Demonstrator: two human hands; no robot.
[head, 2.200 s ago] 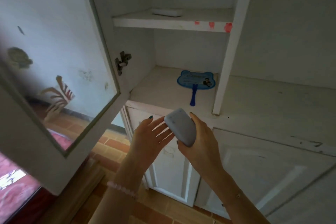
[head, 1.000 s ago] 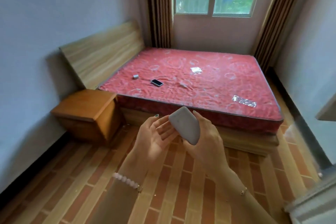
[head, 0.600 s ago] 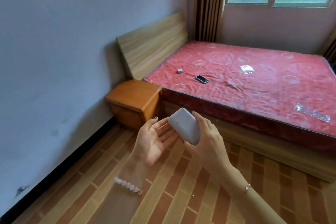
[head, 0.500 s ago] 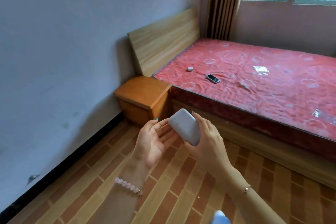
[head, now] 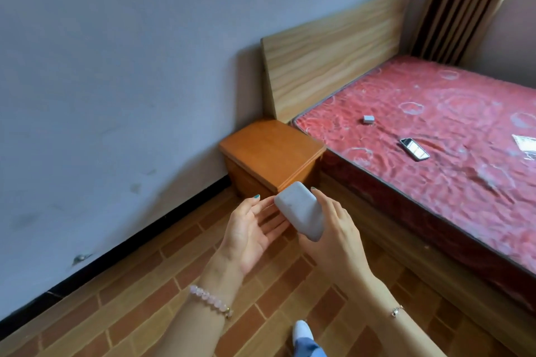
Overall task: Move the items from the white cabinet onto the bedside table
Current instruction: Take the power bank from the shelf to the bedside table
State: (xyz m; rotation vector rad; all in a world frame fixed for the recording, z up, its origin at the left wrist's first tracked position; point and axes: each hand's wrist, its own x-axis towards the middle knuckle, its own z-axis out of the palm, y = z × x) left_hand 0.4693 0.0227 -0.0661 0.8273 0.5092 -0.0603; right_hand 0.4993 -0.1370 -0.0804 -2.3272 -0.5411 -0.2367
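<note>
1. Head view, hands: the right hand (head: 336, 238) grips a grey rounded block (head: 300, 214). Its fingers are curled behind the block and one fingertip shows above the top edge.
2. The left hand (head: 249, 229) is held palm up with its fingers straight and relaxed. It holds nothing, and its fingertips lie just beside the block's left edge. Whether they touch it cannot be told.
3. The block is in the air above the floor (head: 139, 301), tilted with its far end higher. In the picture it overlaps the near corner of the bedside surface (head: 272, 151) but does not rest on it.
4. The bedside surface is an orange-brown wooden unit standing against the wall (head: 116, 81), right beside the bed's red mattress (head: 452, 182) and below the pale wooden headboard (head: 333, 49).
5. On the mattress lie a small grey box (head: 368, 119), a phone (head: 414, 149) and, at the right edge, a clear wrapper (head: 526, 143), each apart from the others.
6. A striped brown curtain (head: 464, 3) hangs past the headboard.
7. A bead bracelet (head: 210, 300) circles the left wrist and a thin chain (head: 396, 311) the right. A pale shoe tip (head: 301, 332) shows on the brick-patterned floor between the forearms.
</note>
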